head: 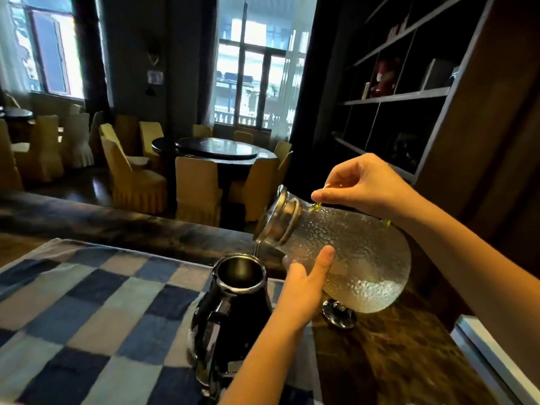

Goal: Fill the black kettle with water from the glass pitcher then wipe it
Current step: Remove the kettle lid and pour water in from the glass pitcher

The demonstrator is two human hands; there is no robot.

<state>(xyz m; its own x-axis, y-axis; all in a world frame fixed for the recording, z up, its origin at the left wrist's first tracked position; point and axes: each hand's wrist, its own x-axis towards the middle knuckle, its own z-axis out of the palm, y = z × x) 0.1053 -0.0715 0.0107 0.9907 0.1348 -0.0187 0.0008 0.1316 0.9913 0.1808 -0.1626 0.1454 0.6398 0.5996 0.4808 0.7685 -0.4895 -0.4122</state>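
The black kettle (pixel 230 314) stands lidless on the blue checked cloth (pixel 87 302), its handle toward me. Above and to its right the dimpled glass pitcher (pixel 350 258) is tilted steeply left, metal-capped mouth down, and a thin stream of water falls from it into the kettle's opening. My right hand (pixel 365 185) grips the pitcher's yellow-tinted handle from above. My left hand (pixel 304 287) supports the pitcher's belly from below, thumb up against the glass. A little water is left in the pitcher's lower side.
The kettle's shiny dark lid (pixel 339 312) lies on the dark wooden counter (pixel 380 361) under the pitcher. A white edge (pixel 496 361) runs along the lower right. Shelving (pixel 409 97) rises at the right. Beyond the counter stand a round table (pixel 216 149) and yellow-covered chairs.
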